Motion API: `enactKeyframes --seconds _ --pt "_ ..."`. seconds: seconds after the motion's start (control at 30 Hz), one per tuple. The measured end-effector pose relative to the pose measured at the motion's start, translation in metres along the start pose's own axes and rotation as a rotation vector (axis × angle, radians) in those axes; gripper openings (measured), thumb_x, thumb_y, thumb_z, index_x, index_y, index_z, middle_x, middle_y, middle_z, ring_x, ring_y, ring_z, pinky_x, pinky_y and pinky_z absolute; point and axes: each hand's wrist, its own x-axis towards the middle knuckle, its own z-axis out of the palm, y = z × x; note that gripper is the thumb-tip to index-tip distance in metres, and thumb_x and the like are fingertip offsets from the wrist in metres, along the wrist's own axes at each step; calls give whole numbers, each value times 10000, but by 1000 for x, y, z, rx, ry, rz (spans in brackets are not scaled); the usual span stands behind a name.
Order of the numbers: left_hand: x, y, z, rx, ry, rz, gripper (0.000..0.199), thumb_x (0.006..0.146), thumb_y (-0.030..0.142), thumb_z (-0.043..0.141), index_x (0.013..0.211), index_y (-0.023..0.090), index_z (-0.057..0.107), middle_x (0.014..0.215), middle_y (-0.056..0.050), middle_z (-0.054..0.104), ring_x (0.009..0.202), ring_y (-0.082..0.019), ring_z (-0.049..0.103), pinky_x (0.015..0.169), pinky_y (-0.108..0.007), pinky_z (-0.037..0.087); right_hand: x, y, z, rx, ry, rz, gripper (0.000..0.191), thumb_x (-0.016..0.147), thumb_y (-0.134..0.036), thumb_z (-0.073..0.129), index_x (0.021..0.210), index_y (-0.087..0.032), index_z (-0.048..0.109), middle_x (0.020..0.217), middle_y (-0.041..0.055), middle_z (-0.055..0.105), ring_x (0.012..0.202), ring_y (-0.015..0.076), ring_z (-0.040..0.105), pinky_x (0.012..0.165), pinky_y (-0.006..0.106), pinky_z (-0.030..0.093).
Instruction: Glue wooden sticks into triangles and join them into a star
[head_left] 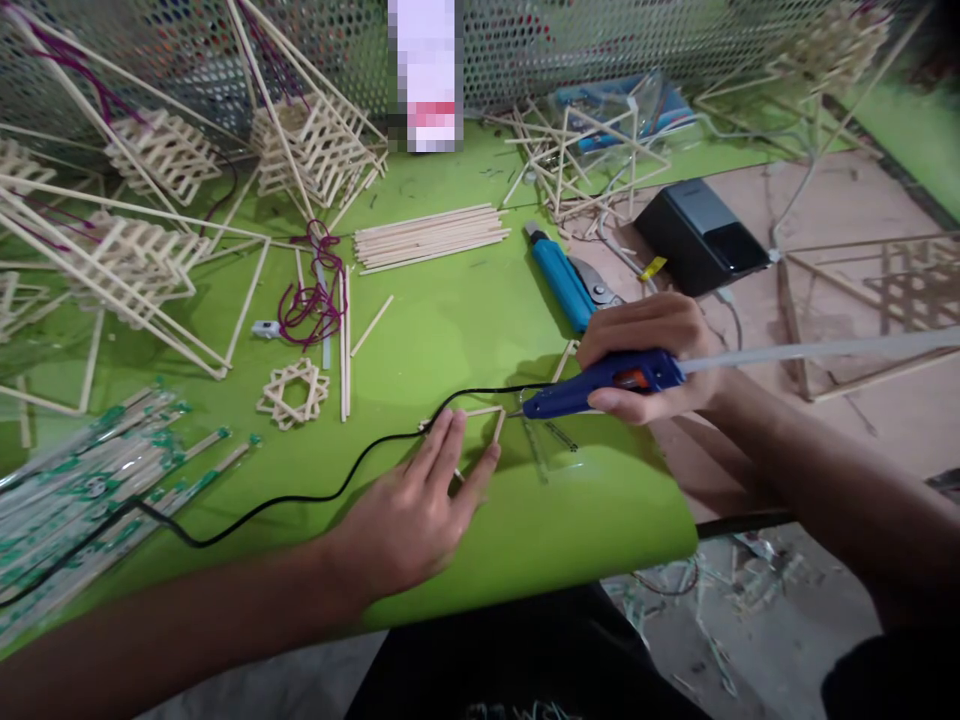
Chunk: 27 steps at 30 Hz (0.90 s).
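Observation:
My right hand is wrapped round a blue hot glue gun, with a long white glue stick running out of its back end. The nozzle points left, right at the corner of a small triangle of thin wooden sticks that lies on the green mat. My left hand rests on that triangle with its fingers stretched out, and part of the triangle is hidden beneath them. A black cord passes by the left fingertips toward the glue gun.
Blue-handled pruning shears and a black box lie beyond my right hand. A row of sticks, purple string and a star-shaped stick ring sit farther back. Wrapped chopsticks and stick frames occupy the left.

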Motion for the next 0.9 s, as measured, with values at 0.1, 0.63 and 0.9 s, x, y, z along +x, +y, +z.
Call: enactKeyframes --seconds 0.1,0.63,0.9 --pt "0 0 0 -2 -1 -2 619 925 266 617 1477 51 440 1500 -310 406 1430 -451 352 1038 -464 534 -2 2 3 -28 44 -1 214 777 -398 729 714 -212 644 615 13 620 527 126 552 507 268 438" --pt "1 0 0 23 -17 15 649 904 235 637 1486 46 422 1421 -356 473 1384 -462 409 966 -468 579 -3 2 7 -149 62 71 314 789 -480 703 648 -221 595 564 4 591 492 122 513 483 277 380" --pt "0 1 0 26 -19 7 660 907 237 630 1499 53 405 1444 -336 461 1402 -453 389 959 -462 584 -2 2 7 -109 49 101 289 760 -448 707 631 -208 611 572 15 606 492 126 514 481 272 367"
